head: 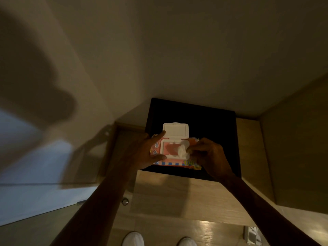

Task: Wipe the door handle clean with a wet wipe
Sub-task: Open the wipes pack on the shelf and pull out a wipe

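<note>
A pink and orange pack of wet wipes lies on a black surface, its white flip lid standing open. My left hand grips the pack's left side. My right hand pinches a white wet wipe that sticks out of the pack's opening. A round silver door knob shows lower down, beside my left forearm, on a door that is dim and partly blurred.
A pale wall rises behind the black surface. A wooden panel stands at the right. The floor is light wood, with my two white shoes at the bottom edge. A white socket block sits at the lower right.
</note>
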